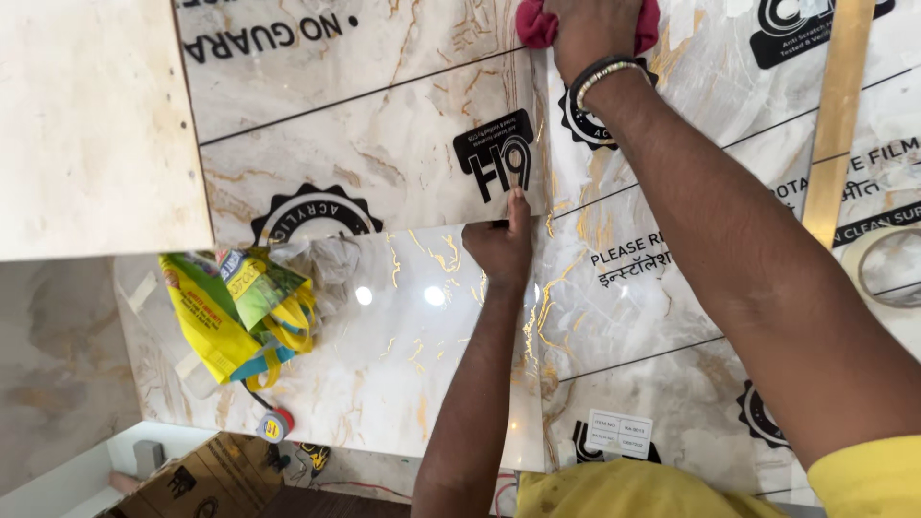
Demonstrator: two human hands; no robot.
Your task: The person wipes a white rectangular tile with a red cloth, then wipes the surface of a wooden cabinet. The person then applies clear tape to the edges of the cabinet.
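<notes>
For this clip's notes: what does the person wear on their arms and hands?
Both hands are bare, with no gloves. The right hand has a dark band and a pale beaded bracelet at the wrist. The left hand shows no jewellery. Both forearms are uncovered. A yellow short sleeve shows at the right upper arm, matching the yellow shirt at the bottom edge.

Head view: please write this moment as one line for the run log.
left hand: pinching protective film edge on marble-look panel | right hand: pressing red cloth | yellow bag: on panel
</notes>
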